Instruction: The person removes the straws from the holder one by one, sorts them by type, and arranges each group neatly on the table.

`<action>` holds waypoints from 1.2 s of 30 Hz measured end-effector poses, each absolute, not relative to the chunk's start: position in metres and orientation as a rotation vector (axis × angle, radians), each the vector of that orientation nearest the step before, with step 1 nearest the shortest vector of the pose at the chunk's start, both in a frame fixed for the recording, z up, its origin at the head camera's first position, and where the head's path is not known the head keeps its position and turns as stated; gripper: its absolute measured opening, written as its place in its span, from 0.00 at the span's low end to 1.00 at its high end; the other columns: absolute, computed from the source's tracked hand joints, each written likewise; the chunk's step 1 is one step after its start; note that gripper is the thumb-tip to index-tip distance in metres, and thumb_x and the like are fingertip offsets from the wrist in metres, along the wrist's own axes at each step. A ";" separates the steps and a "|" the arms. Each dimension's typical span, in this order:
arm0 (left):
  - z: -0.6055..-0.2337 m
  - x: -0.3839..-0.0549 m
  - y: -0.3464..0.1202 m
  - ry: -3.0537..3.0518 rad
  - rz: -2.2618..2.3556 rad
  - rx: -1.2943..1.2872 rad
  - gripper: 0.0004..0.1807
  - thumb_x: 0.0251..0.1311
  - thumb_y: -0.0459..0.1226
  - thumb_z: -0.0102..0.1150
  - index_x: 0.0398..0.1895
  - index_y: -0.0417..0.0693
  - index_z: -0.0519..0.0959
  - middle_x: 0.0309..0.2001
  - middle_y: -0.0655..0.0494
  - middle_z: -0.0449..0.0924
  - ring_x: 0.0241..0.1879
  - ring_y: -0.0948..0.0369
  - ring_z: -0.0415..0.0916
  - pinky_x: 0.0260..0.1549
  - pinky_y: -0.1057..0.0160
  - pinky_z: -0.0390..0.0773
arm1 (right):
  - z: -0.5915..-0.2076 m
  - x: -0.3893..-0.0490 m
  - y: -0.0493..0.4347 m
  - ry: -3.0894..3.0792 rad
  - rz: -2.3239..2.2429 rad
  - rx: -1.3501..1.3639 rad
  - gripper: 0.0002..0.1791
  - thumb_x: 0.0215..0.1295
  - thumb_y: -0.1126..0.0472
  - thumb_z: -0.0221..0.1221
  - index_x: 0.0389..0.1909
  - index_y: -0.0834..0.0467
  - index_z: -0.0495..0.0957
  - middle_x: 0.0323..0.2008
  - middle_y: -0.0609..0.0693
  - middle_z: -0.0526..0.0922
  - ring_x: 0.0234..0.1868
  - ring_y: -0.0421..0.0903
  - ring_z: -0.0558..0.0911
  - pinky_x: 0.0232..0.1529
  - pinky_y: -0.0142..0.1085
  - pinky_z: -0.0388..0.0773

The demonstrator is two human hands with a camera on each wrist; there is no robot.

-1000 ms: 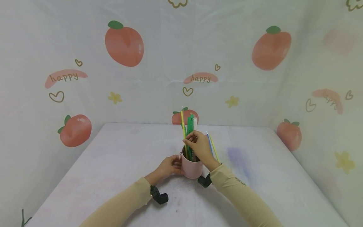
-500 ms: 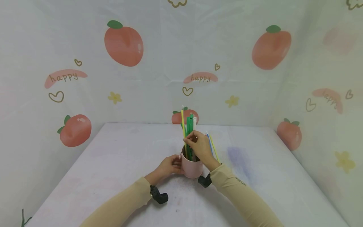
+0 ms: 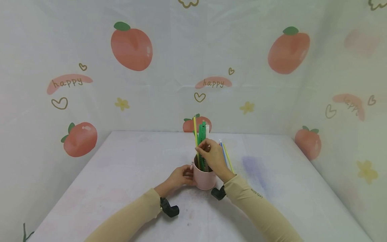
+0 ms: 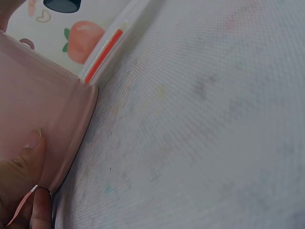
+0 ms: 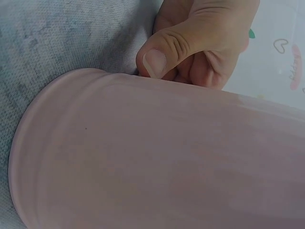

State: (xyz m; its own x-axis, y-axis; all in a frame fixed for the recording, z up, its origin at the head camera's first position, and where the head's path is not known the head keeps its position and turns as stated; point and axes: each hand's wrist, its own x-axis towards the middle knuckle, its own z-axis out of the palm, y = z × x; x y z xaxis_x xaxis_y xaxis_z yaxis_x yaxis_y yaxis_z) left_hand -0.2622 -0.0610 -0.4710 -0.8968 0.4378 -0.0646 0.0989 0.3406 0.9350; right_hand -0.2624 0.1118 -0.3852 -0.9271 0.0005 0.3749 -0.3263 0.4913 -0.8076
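Note:
A pink cup (image 3: 205,179) stands upright on the table, filled with green sticks (image 3: 203,134), a white one (image 3: 207,131) and a tall yellow one (image 3: 196,132), slim like pens. My left hand (image 3: 179,177) grips the cup's left side low down; its thumb (image 4: 31,160) lies against the wall in the left wrist view. Over the rim, my right hand (image 3: 213,155) pinches the yellow stick between thumb and forefinger. The right wrist view shows the cup's side and the left hand (image 5: 190,47), while the right hand's fingers are out of sight there.
Behind the right wrist lie a blue stick (image 3: 224,153) and another yellow stick (image 3: 228,158) on the table. A clear stick with an orange-red strip (image 4: 104,55) shows beyond the cup in the left wrist view. A printed cloth hangs behind the table (image 3: 136,151).

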 end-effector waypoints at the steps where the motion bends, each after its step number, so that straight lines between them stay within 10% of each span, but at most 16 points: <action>1: -0.471 -0.262 -0.061 2.304 1.574 0.475 0.31 0.46 0.26 0.72 0.56 0.32 0.72 0.54 0.37 0.78 0.55 0.46 0.77 0.53 0.55 0.80 | -0.385 -0.262 0.112 -2.415 1.404 0.275 0.06 0.60 0.59 0.66 0.31 0.55 0.79 0.26 0.48 0.81 0.22 0.38 0.77 0.22 0.30 0.77; 36: -0.471 -0.262 -0.062 2.264 1.603 0.466 0.30 0.47 0.26 0.72 0.55 0.32 0.72 0.54 0.37 0.79 0.54 0.47 0.78 0.50 0.56 0.82 | -0.389 -0.261 0.113 -2.381 1.419 0.319 0.13 0.60 0.62 0.66 0.46 0.53 0.78 0.30 0.50 0.85 0.24 0.40 0.77 0.21 0.27 0.74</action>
State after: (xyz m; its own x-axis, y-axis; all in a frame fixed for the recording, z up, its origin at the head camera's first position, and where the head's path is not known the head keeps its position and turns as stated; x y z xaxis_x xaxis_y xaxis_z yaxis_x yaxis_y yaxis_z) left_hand -0.2622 -0.0623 -0.4706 -0.8930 0.4435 -0.0760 0.0756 0.3143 0.9463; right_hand -0.2615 0.1126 -0.3886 -0.9135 -0.0142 0.4065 -0.3642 0.4732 -0.8021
